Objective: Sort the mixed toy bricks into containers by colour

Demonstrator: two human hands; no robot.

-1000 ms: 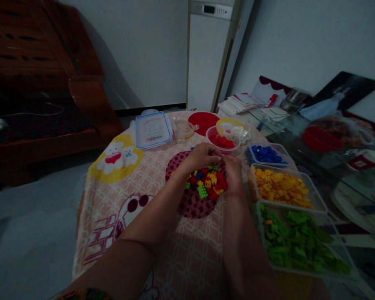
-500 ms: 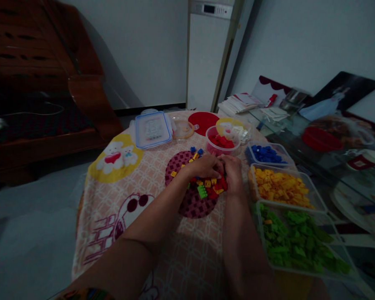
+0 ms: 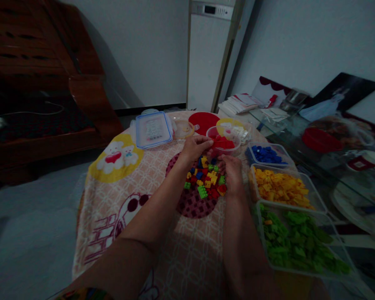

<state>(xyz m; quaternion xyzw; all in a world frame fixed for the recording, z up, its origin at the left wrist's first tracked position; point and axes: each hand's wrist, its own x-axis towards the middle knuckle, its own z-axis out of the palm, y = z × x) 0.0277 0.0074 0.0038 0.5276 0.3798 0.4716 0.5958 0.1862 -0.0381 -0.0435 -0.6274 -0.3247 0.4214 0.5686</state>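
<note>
My left hand [image 3: 196, 148] reaches to the left rim of the round tub of red bricks [image 3: 229, 151], its thumb and fingertips pinched at a red piece. Just behind the pile of mixed bricks [image 3: 206, 179], my right hand [image 3: 231, 166] has its fingers curled; whether they hold anything is too dark to tell. The pile of red, yellow, green and blue bricks lies on a dark patterned circle of the tablecloth [image 3: 193, 237].
Boxes of blue bricks [image 3: 266, 154], yellow bricks [image 3: 279, 187] and green bricks [image 3: 300, 239] line the right side. A blue-edged lid [image 3: 153, 130] and a round clear lid [image 3: 183, 128] lie at the back left. A glass table with clutter stands at right.
My left hand has moved up and away from the pile to the red tub, uncovering the mixed bricks. My right hand has stayed nearly in place.
</note>
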